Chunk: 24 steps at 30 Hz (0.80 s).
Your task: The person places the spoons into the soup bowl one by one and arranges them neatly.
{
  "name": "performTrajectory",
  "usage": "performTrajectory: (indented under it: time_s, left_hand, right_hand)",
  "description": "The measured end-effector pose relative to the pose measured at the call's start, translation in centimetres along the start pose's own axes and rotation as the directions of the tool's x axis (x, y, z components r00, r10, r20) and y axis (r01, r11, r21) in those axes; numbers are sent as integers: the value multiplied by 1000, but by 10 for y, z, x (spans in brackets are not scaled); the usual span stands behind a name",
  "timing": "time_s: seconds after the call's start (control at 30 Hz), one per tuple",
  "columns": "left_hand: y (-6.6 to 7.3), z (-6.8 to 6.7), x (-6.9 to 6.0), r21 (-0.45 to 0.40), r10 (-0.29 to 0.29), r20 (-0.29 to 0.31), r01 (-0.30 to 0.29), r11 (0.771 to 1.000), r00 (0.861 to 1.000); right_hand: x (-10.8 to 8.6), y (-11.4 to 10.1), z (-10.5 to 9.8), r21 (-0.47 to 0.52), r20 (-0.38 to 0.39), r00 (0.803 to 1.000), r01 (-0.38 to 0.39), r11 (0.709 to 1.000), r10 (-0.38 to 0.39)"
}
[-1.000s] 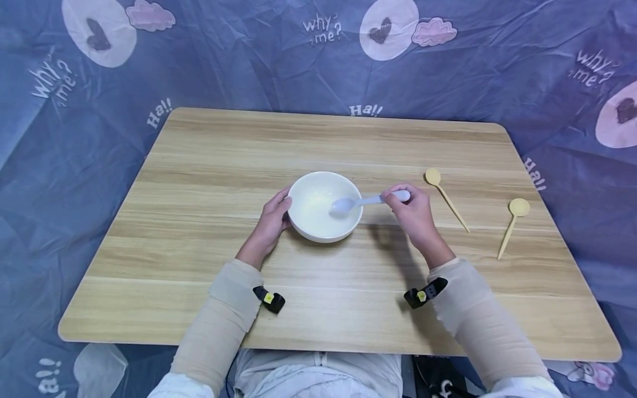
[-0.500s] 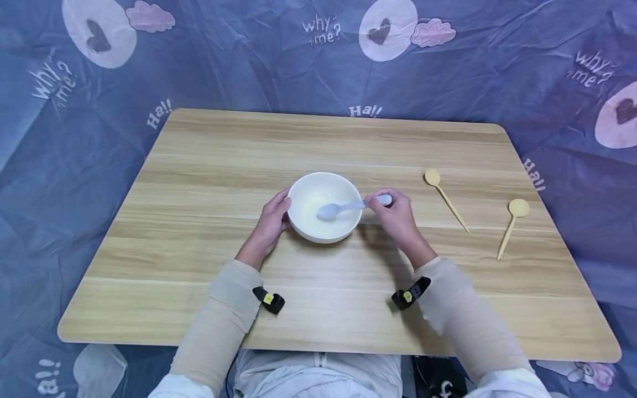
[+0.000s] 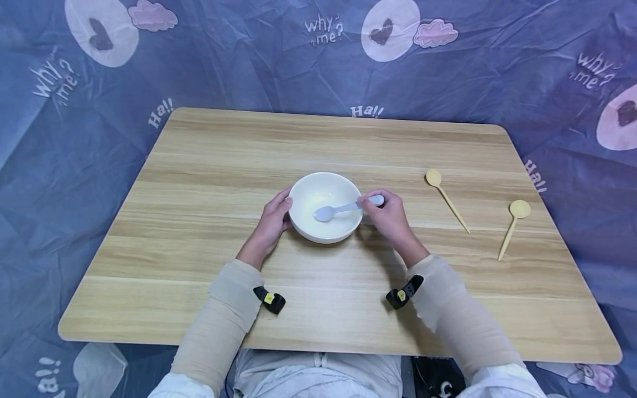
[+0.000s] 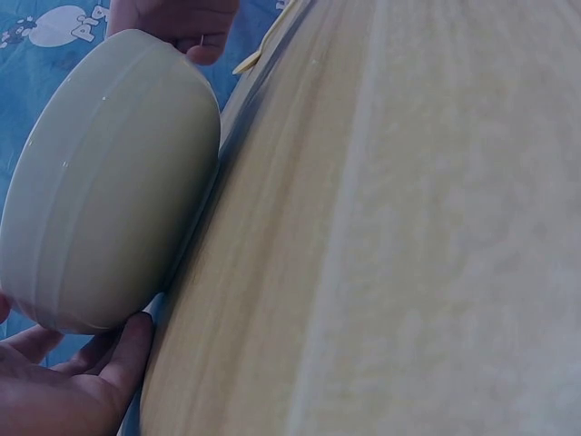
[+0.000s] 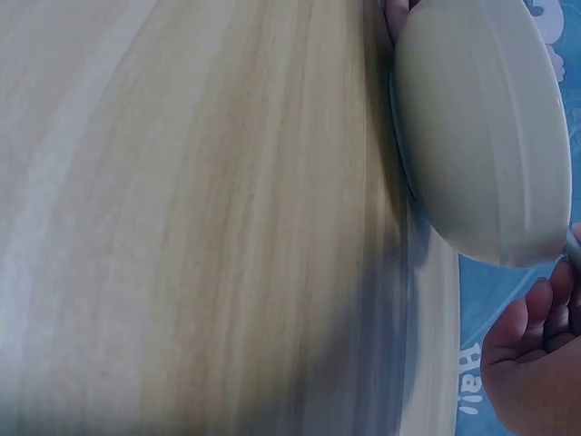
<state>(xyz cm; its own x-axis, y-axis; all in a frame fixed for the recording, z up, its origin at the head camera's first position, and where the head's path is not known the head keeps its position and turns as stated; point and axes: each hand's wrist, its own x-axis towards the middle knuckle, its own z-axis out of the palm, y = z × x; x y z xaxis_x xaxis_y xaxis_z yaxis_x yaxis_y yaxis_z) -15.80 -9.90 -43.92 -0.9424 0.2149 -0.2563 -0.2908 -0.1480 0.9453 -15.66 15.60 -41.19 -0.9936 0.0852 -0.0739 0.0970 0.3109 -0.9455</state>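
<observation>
Pinching spoon with right hand, gripping bowl with left hand; seeing inside bowl from head view only.

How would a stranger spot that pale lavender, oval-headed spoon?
On the rectangular wood-grain table, find the round white bowl. The pale lavender spoon crosses its rim, head within the opening, handle pinched by the person's right hand. Its colour sets it apart from the two pale yellow, round-headed spoons lying to the right.
</observation>
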Motion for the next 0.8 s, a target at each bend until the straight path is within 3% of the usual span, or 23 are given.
performTrajectory:
  time_s: [0.8]
  left_hand:
    - [0, 1, 2, -12, -10, -9, 10, 1000, 1000]
  right_hand:
    - [5, 1, 6, -21, 30, 998, -51, 998, 52]
